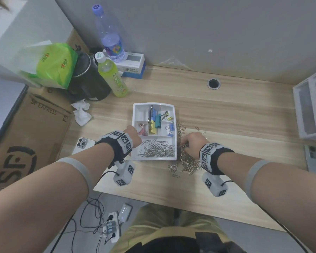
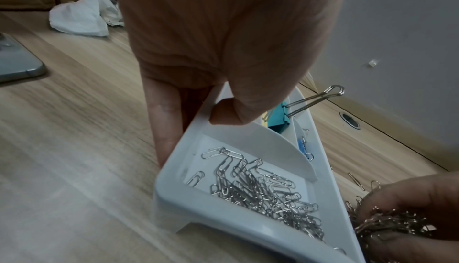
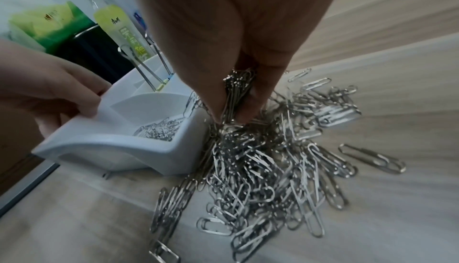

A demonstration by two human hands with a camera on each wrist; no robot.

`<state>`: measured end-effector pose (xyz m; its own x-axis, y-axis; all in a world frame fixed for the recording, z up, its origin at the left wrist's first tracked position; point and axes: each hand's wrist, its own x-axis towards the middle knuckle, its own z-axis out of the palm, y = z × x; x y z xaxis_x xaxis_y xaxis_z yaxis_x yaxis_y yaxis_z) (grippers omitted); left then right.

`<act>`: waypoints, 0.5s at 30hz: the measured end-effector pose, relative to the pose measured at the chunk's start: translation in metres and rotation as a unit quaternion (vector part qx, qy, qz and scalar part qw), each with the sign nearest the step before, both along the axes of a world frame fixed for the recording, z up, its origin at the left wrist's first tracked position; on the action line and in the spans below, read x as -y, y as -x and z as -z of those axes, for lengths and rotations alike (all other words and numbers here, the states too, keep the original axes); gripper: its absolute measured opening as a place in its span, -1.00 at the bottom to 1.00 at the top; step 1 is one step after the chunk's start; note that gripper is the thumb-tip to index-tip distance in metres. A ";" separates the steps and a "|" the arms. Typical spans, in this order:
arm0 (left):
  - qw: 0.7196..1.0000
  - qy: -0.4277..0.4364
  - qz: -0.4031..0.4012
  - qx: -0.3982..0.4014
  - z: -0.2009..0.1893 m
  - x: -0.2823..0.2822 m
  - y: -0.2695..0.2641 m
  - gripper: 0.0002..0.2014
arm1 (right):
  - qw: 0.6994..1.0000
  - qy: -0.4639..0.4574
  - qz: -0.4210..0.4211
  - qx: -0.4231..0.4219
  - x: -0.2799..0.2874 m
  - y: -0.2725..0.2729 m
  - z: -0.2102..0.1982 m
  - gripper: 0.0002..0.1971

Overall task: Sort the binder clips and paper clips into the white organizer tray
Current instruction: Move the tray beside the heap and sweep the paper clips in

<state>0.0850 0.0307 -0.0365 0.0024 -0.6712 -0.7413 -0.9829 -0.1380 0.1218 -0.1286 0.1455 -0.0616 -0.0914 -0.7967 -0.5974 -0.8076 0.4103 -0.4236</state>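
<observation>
Wooden desk [image 1: 226,114] against a grey wall, white organizer tray [image 1: 172,106] at centre. Front compartment heaped with silver paper clips [image 1: 156,148]; upper slots holding blue, yellow and teal binder clips [image 1: 156,118]. Left hand [image 1: 134,134] gripping the tray's left rim, thumb hooked inside. Right hand [image 1: 194,143] pinching a bunch from the loose pile [image 3: 261,169] just right of the tray. "SF EXPRESS" readable on the cardboard box [image 1: 31,132].
</observation>
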 end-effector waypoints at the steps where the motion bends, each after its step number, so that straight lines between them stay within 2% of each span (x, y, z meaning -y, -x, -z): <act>1: 1.000 0.001 0.004 0.002 -0.001 0.000 0.000 -0.67 | 1.000 0.009 -0.001 0.003 0.001 0.000 -0.003 -0.73; 8: 1.000 -0.009 -0.004 -0.002 -0.002 0.001 -0.001 -0.65 | 0.997 0.054 -0.017 0.060 0.015 -0.026 -0.028 -0.74; 15: 1.000 0.005 0.003 -0.007 0.001 0.000 -0.002 -0.63 | 0.994 0.044 -0.052 0.084 0.020 -0.069 -0.020 -0.70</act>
<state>0.0874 0.0310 -0.0371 -0.0115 -0.6785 -0.7345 -0.9820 -0.1308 0.1363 -0.0592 0.1260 -0.0420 0.0894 -0.8465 -0.5248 -0.7578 0.2841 -0.5873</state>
